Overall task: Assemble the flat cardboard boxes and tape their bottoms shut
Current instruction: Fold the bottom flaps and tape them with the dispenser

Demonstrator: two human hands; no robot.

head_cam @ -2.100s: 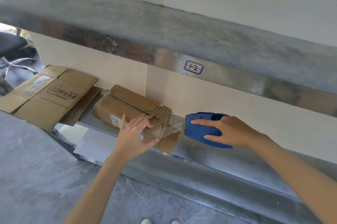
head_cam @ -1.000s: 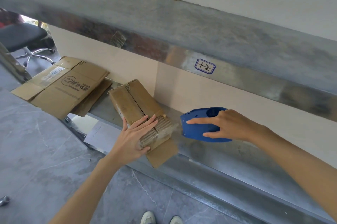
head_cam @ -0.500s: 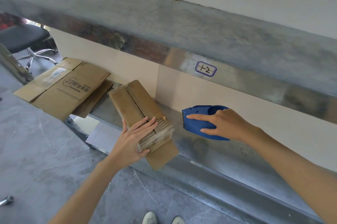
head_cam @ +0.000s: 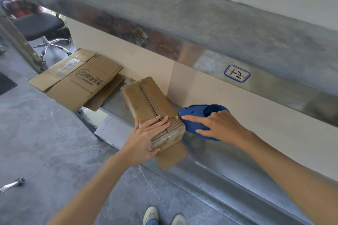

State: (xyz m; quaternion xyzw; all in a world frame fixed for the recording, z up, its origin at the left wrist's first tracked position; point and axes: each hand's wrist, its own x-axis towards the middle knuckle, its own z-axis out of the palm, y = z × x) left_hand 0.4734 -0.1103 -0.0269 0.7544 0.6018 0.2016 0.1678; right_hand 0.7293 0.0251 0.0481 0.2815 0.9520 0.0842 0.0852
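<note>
A small assembled cardboard box (head_cam: 148,102) lies on the metal shelf (head_cam: 117,105), its flap seam facing up and clear tape wrapped over its near end. My left hand (head_cam: 144,138) presses flat on that near end, thumb hooked under the front edge. My right hand (head_cam: 217,126) grips a blue tape dispenser (head_cam: 199,115), whose nose touches the box's right near corner. A loose flap (head_cam: 172,155) sticks out over the shelf edge. Flat cardboard boxes (head_cam: 78,82) lie stacked at the shelf's left end.
A steel upper shelf beam with a "1-2" label (head_cam: 236,73) runs overhead. A black office chair (head_cam: 40,27) stands at the far left. Grey tiled floor lies below, with my shoes (head_cam: 162,215) at the bottom and a metal tube (head_cam: 12,184) at the left.
The box was turned from lying crosswise to pointing away from me. The dispenser has come back against the box's right near corner; my left hand stays pressed on the box end.
</note>
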